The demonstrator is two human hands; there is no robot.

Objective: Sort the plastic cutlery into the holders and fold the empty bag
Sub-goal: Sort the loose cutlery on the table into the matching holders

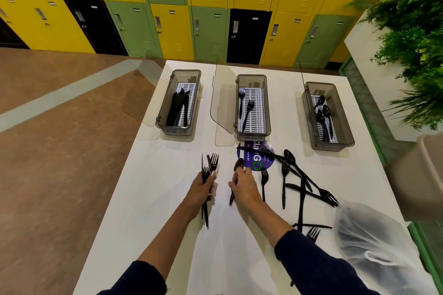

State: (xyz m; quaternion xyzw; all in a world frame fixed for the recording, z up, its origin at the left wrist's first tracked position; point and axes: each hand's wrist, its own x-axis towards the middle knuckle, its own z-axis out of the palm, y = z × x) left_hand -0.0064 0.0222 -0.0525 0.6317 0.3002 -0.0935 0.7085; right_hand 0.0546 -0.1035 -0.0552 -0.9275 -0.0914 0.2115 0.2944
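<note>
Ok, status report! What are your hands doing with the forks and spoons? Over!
Left hand grips a bunch of forks. Right hand holds one spoon. Loose cutlery on the table, bag unfolded. Holders open, nothing blocking.

Single head-worn view, looking forward and steeply down, close over the white table [153, 184], lockers [167, 19] beyond

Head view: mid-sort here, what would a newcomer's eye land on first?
The hands at mid-table: the left hand grips a bundle of forks, the right hand holds a spoon. Behind them stand the knife holder, fork holder and spoon holder, left to right. Loose black cutlery lies right of the hands, beside the clear bag.
</note>
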